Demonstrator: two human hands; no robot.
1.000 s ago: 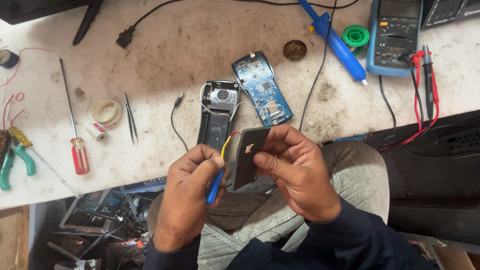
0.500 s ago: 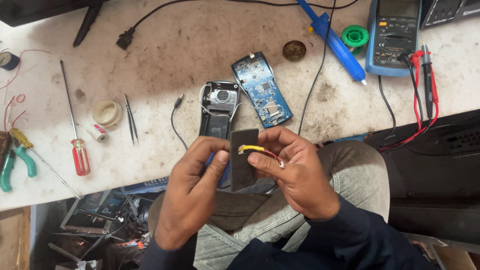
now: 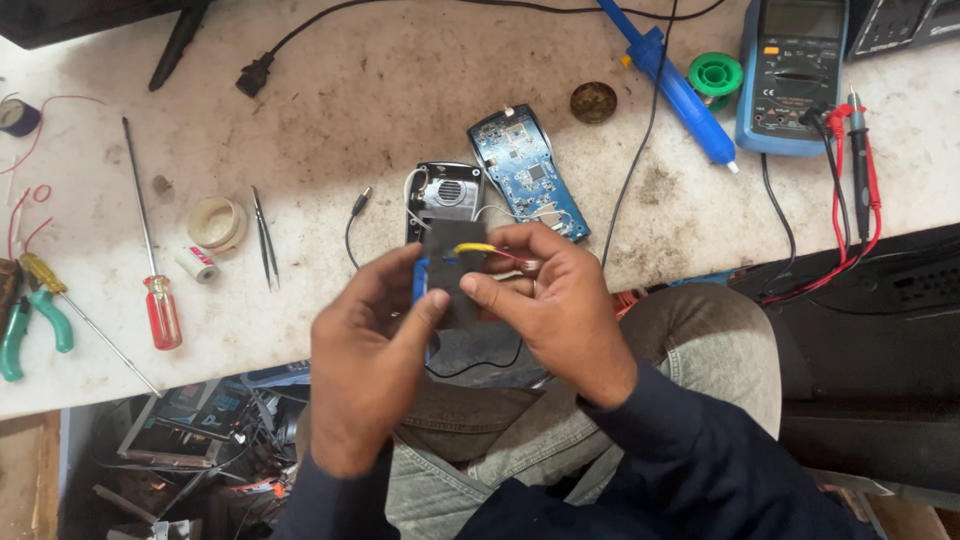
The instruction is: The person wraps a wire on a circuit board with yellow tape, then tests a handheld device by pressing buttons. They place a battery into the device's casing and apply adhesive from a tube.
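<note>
While the blue-handled tool that was in the left hand (image 3: pixel 370 375) a second ago is dropping out of sight, both hands are clamping their grip on the dark panel (image 3: pixel 455 275) above the lap, right hand (image 3: pixel 560 310) pinching its yellow wire (image 3: pixel 475 248).

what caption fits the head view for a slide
Both hands, left hand and right hand, hold a dark flat part above the bench.
</note>
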